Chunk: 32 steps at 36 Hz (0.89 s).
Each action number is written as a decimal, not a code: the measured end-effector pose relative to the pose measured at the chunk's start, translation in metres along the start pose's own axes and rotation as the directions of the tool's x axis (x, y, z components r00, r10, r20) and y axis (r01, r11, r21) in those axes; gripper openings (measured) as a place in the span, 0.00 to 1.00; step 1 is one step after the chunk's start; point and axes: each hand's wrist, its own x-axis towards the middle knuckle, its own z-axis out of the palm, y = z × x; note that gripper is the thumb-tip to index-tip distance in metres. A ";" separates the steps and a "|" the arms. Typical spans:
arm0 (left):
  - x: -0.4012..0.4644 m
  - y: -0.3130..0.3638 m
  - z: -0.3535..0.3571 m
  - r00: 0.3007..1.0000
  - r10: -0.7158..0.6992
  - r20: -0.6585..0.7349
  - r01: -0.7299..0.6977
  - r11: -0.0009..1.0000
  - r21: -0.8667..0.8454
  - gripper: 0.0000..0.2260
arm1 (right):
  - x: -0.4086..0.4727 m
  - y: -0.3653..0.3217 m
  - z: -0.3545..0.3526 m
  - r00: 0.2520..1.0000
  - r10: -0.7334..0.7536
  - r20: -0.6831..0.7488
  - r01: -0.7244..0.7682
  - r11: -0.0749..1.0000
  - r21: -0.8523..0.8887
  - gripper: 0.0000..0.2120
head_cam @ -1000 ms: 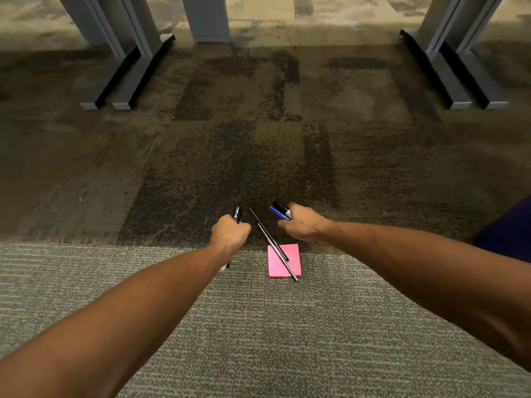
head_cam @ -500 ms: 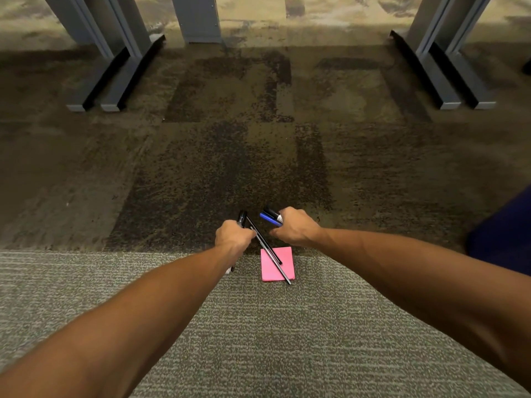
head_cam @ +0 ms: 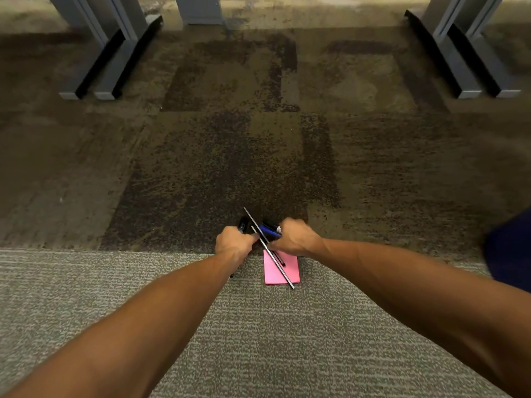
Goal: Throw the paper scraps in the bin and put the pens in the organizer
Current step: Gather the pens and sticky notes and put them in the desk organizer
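Note:
My left hand [head_cam: 233,243] is closed around a black pen [head_cam: 243,225] whose cap sticks out above the fist. My right hand [head_cam: 293,236] grips a blue pen [head_cam: 270,229] pointing left. Between the hands two thin dark pens [head_cam: 276,261] lie crossed diagonally over a pink sticky note pad [head_cam: 290,272] on the carpet. My left fingertips touch the thin pens near their upper part. No bin or organizer is in view.
Grey metal table feet stand at the back left [head_cam: 94,79] and back right [head_cam: 471,73], with a grey post [head_cam: 199,10] at the back middle. A dark blue object [head_cam: 510,251] sits at the right edge. The floor is dark carpet beyond a lighter grey strip.
Both hands have drawn closer together over the thin pens. The left hand's fingers now reach the thin pens, and their upper ends appear lifted slightly.

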 end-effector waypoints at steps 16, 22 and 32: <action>0.024 0.011 0.008 0.996 0.000 -0.086 0.012 0.990 0.141 0.24 | 0.007 0.004 -0.012 1.000 0.000 0.002 0.000 1.000 0.014 0.16; 0.033 0.038 0.005 0.997 0.022 -0.070 -0.013 0.993 0.120 0.21 | 0.009 0.018 -0.041 0.998 -0.048 0.043 0.041 0.987 0.156 0.13; 0.050 0.119 -0.020 0.993 0.113 0.016 -0.114 0.993 0.038 0.23 | 0.008 0.022 -0.114 0.987 -0.136 -0.090 0.149 0.977 0.150 0.15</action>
